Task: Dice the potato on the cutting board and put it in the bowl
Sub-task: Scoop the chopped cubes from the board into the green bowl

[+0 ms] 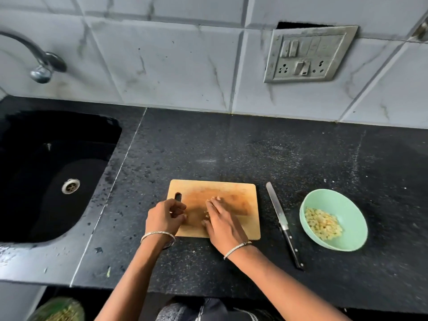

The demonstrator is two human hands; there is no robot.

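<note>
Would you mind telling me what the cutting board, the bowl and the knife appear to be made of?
The cutting board looks like wood or bamboo: tan, matt, with a worn, stained surface. The bowl is probably plastic or melamine: even mint green, smooth, slightly glossy. The knife has a shiny metal blade, likely steel, and a dark handle with pale rivets.

The straight path from the rectangular wooden cutting board [231, 193] to the round mint-green bowl [349, 209] at three o'clock is crossed by a long steel knife with a black handle [284, 224], lying flat between them. Toward twelve o'clock the black speckled stone table [231, 147] lies open up to the grey tiled wall [185, 66]. At nine o'clock a black sunken sink [34, 158] drops away.
</note>
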